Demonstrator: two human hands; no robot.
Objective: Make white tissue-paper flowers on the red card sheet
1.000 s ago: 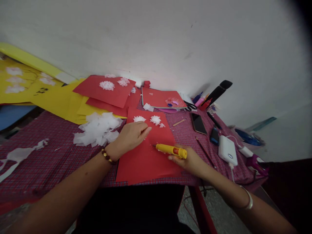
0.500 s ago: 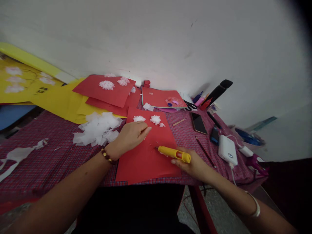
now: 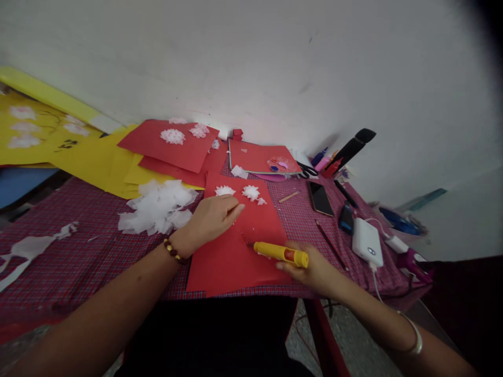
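My right hand is wrapped around a yellow glue gun. The gun's dark nozzle points left, close to the red paper in front of me. At its tip is a faint, shiny ring of glue. My left hand lies across the paper's left part, its fingers curled and pressed together; anything inside them is hidden. Just beyond it are a white paper flower, partly covered by the hand, and another white paper flower with a small piece beside it.
White tissue pieces are heaped left of the paper. Behind are red sheets with flowers and yellow sheets. To the right lie a phone, a pencil, scissors and a white power bank with cable.
The glue gun's tip has shifted slightly left and down, and the glue ring shows more clearly on the red paper. My left hand has stayed in place.
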